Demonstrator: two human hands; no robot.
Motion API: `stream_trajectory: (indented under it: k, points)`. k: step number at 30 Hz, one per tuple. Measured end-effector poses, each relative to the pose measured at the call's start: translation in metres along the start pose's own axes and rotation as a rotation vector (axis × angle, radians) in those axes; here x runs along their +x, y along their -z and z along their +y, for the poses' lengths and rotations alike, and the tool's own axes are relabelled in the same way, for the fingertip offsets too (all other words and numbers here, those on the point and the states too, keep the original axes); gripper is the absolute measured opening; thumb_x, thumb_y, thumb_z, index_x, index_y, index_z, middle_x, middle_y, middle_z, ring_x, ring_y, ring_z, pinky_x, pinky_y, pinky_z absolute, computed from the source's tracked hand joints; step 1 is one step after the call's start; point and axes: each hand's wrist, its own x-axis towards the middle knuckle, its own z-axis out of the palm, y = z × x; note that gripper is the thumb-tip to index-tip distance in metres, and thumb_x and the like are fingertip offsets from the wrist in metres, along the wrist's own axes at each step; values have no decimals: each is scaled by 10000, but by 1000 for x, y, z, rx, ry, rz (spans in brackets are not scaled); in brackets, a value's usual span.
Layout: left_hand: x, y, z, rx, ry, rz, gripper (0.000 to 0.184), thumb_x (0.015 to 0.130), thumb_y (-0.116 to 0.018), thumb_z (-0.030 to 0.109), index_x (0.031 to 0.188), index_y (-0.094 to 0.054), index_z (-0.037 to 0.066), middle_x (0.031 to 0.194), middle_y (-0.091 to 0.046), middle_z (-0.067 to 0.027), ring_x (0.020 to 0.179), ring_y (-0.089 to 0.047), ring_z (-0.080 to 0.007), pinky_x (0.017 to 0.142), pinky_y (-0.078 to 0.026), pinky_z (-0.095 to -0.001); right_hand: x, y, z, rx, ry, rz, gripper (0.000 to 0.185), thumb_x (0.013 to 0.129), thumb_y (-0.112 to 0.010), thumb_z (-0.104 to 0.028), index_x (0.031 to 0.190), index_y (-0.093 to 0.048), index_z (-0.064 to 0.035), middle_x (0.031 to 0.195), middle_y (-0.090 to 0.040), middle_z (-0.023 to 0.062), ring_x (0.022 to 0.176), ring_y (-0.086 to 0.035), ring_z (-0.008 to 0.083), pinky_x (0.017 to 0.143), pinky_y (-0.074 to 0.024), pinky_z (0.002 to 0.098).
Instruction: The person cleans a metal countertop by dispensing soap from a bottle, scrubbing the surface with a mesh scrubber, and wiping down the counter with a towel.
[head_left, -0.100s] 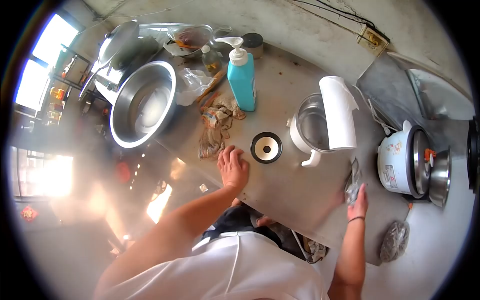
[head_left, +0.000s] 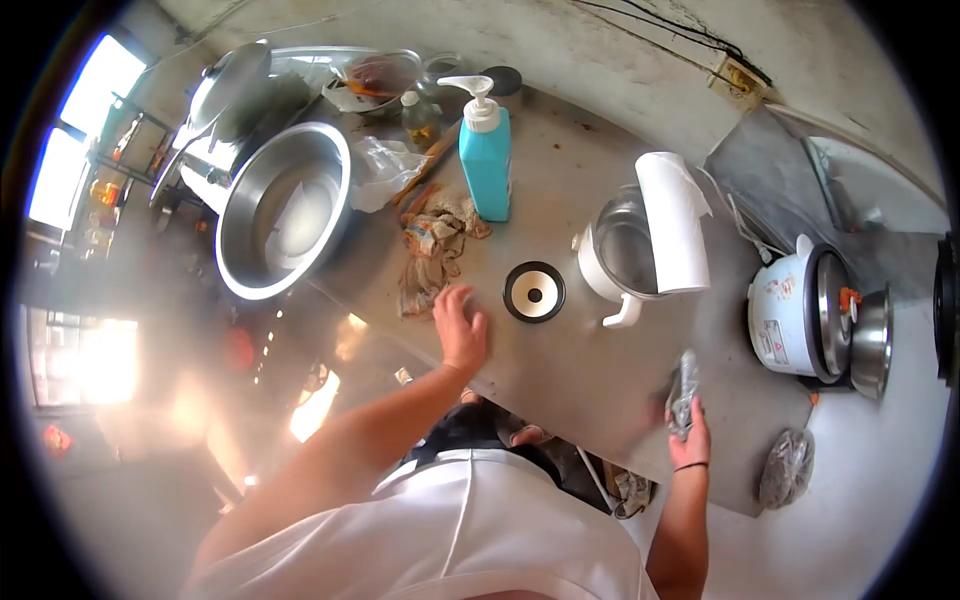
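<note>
My left hand (head_left: 461, 328) is over the near edge of the metal counter with its fingers apart, holding nothing. Just beyond its fingertips lies a crumpled, stained rag (head_left: 434, 245). To its right is a round lid (head_left: 518, 283), black-rimmed and cream inside with a dark knob. In my right hand (head_left: 692, 440) is a crumpled clear plastic bag (head_left: 684, 392), gripped at its lower end above the counter's right side; its contents, if any, I cannot make out. A white-handled pot (head_left: 622, 245) stands farther back, a white paper roll (head_left: 676, 225) resting across its right rim.
A turquoise pump bottle (head_left: 486, 165) stands behind the rag. At left, a large metal basin (head_left: 335, 205) sits beside a thin plastic bag (head_left: 385, 172). The rice cooker (head_left: 785, 315) is at right with a metal bowl behind it. Another filled plastic bag (head_left: 787, 468) lies lower right.
My right hand has moved left and slightly toward me with the plastic bag. My left hand has shifted a little left, its fingers looser on or above the counter.
</note>
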Motion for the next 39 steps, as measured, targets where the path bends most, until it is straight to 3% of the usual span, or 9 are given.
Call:
stream_trajectory:
  k: [8, 11, 15, 19, 24, 28, 32, 37, 39]
  points:
    - [197, 69, 96, -469, -278, 96, 653, 875, -686, 426, 1347, -500, 15, 1365, -466, -208, 1280, -398, -363, 1080, -314, -450, -122, 6, 49, 396, -75, -1, 332, 1008, -502, -415, 1171, -610, -146, 1118, -662, 5, 1026, -615, 188, 915, -495, 378]
    - [240, 87, 133, -576, -344, -95, 408, 864, -701, 420, 939, -707, 19, 758, -637, -25, 738, -569, -126, 692, -435, -285, -155, -28, 43, 515, -46, 29, 357, 997, -546, -363, 1235, -570, -98, 1177, -632, 31, 1085, -598, 209, 943, -496, 396]
    - [276, 70, 110, -621, -194, -150, 333, 911, -662, 352, 998, -687, 32, 907, -672, -21, 826, -595, -107, 761, -452, -263, -177, -19, 55, 495, 52, -43, 317, 952, -610, -168, 1241, -553, -50, 1210, -618, 62, 1121, -584, 216, 975, -483, 418]
    - [280, 109, 121, -807, -296, -131, 266, 903, -694, 334, 892, -626, 77, 922, -667, -60, 854, -610, -164, 792, -459, -304, -195, -14, 64, 473, 26, -6, 322, 982, -578, -285, 1238, -564, -90, 1185, -631, 40, 1101, -593, 211, 918, -499, 419]
    - [224, 184, 199, -800, -608, -546, 385, 981, -542, 388, 823, -552, 38, 770, -551, -63, 833, -574, -219, 877, -417, -347, -222, -30, 47, 513, -31, 297, 397, 973, -576, -420, 1277, -540, -168, 1221, -610, 22, 1100, -589, 214, 920, -499, 407]
    - [152, 200, 236, -899, -769, -975, 481, 987, -460, 463, 701, -460, 77, 677, -442, -30, 801, -501, -225, 862, -384, -386, -203, -2, 70, 450, 149, 12, 388, 957, -626, -334, 1246, -542, -89, 1192, -617, 54, 1076, -610, 202, 904, -523, 399]
    - [90, 164, 252, -893, -625, -1248, 513, 990, -369, 473, 632, -394, 105, 647, -408, -31, 776, -469, -240, 845, -376, -396, -190, -5, 60, 551, 106, 77, 317, 953, -630, -241, 1179, -577, -26, 1115, -655, 64, 1012, -643, 193, 880, -532, 342]
    - [9, 79, 290, -854, -836, -1570, 535, 1001, -387, 469, 673, -487, 58, 634, -463, -48, 710, -469, -202, 841, -412, -368, -178, -3, 45, 579, 139, -4, 342, 960, -613, -231, 1216, -553, -12, 1160, -633, 67, 1044, -625, 186, 885, -529, 343]
    - [-20, 56, 305, -703, -633, -1761, 539, 1013, -398, 452, 673, -492, 45, 646, -480, -52, 755, -502, -202, 887, -412, -368, -177, 0, 30, 540, 129, 58, 328, 967, -588, -188, 1228, -537, 4, 1168, -621, 81, 1073, -615, 191, 905, -525, 341]
